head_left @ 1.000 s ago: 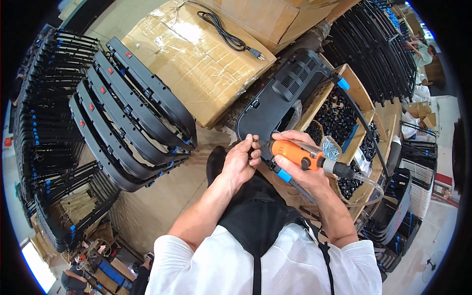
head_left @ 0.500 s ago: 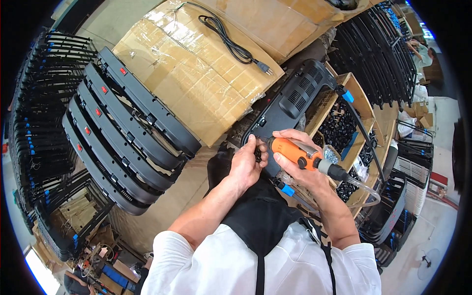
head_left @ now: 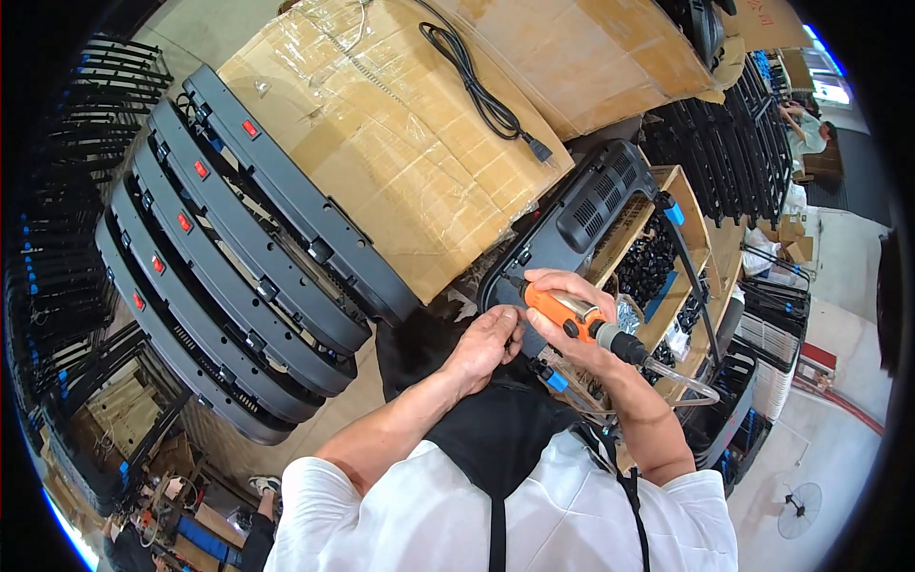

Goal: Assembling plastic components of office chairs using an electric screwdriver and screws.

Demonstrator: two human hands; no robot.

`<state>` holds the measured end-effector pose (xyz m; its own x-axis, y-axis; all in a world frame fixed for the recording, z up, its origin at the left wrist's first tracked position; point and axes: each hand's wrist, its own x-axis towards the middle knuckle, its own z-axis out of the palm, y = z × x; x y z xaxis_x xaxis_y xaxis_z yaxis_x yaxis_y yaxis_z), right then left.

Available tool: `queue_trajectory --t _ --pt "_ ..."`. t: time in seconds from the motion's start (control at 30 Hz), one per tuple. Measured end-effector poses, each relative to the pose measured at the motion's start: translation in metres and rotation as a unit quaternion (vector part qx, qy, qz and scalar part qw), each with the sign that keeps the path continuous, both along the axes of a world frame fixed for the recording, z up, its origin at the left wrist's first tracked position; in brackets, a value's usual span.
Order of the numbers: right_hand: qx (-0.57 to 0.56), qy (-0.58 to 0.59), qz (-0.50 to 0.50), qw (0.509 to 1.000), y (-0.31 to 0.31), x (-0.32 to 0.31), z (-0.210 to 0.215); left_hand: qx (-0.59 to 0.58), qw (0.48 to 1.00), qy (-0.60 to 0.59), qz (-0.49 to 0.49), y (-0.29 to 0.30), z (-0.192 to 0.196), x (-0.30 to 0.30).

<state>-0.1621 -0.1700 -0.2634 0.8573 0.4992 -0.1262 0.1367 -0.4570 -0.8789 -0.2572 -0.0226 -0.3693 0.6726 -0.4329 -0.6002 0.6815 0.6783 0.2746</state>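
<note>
My right hand is wrapped round an orange and silver power screwdriver. A clear hose runs from its rear end. The driver's dark tip points left, over the near end of a long black plastic panel with a vented hump; whether it touches cannot be made out. Beside the tip, at the panel's near edge, my left hand is closed with curled fingers. Whatever lies inside those fingers is hidden.
Black curved panels with red switches stand in a row at left. Cardboard carries a black power cord. At right, a wooden bin holds small black parts. Racked black frames stand beyond; another person is far right.
My left hand has drawn back from the driver's tip toward my body, its fingers still curled. The driver has shifted slightly left. The whole view has shifted a little.
</note>
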Motion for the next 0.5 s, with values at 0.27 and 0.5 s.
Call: queue_trajectory --t 0.27,0.5 --pt "-0.012 -0.005 0.004 1.000 0.000 0.000 0.002 -0.031 0.998 -0.039 -0.026 0.005 -0.003 0.001" --pt "0.006 -0.014 0.018 1.000 -0.001 0.007 -0.008 0.015 0.997 -0.073 -0.019 -0.004 -0.007 0.003"
